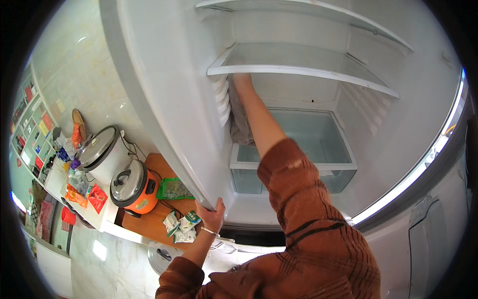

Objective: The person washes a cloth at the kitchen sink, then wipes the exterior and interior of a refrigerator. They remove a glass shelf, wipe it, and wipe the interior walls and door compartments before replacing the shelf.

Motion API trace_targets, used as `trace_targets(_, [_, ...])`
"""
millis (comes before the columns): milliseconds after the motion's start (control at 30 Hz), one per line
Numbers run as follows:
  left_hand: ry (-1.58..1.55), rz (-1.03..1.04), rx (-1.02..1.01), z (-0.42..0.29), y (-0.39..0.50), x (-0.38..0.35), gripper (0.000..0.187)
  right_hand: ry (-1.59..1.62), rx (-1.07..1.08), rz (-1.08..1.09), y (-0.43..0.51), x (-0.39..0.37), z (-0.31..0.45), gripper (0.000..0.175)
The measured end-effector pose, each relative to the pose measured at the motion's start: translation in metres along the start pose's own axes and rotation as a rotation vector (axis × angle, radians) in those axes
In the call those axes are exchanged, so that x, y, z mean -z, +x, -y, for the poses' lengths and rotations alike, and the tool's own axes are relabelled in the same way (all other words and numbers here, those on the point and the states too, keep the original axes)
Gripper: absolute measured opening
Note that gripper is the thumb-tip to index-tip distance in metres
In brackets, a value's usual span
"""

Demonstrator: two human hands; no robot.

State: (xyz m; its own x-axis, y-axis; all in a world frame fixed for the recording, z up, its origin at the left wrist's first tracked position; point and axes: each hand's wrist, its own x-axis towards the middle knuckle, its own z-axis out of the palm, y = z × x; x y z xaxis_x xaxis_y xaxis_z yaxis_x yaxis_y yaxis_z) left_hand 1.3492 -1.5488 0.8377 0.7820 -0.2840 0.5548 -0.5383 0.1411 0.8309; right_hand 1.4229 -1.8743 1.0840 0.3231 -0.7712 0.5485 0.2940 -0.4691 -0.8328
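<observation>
My right arm reaches deep into an open refrigerator. My right hand (242, 80) holds a grey cloth (239, 123) against the ribbed left inner wall (222, 101), just under a glass shelf (291, 56). The fingers are partly hidden by the shelf's white front edge. The cloth hangs down to the rim of a clear drawer (295, 165) at the bottom. My left hand (211, 216), with a bracelet at the wrist, grips the front edge of the refrigerator's left side wall (175, 149), thumb on the inner side.
Another glass shelf (313, 11) spans the top. The refrigerator door (422, 239) stands open at right. On the left, an orange rice cooker (140, 200), a white cooker (108, 164) and several small packets (188, 222) crowd a counter. A metal lid (158, 258) lies lower down.
</observation>
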Motion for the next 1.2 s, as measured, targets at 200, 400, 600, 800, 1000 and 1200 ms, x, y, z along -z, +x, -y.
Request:
trace_targets(200, [0.042,-0.064,-0.147,0.015,0.007,0.021,0.054,-0.002,0.362,0.154,-0.175,-0.016,0.077,0.055])
trace_targets(400, [0.034,0.018,-0.100,0.019,0.003,0.016,0.056,-0.027,0.002,0.100,-0.081,-0.006,0.031,0.054])
trace_targets(600, [-0.029,0.012,0.007,0.045,-0.002,0.023,0.055,-0.237,-0.118,0.048,-0.097,-0.010,-0.025,0.056])
trace_targets(800, [0.043,-0.046,-0.069,0.033,-0.002,0.025,0.053,-0.395,0.046,0.142,-0.179,0.054,0.011,0.048])
trace_targets(1000, [0.064,-0.058,-0.062,0.033,-0.003,0.016,0.060,-0.216,0.500,0.041,-0.256,0.171,0.124,0.049])
trace_targets(1200, [0.046,-0.085,-0.073,0.013,-0.002,0.019,0.045,-0.422,0.981,-0.202,-0.326,0.257,0.167,0.037])
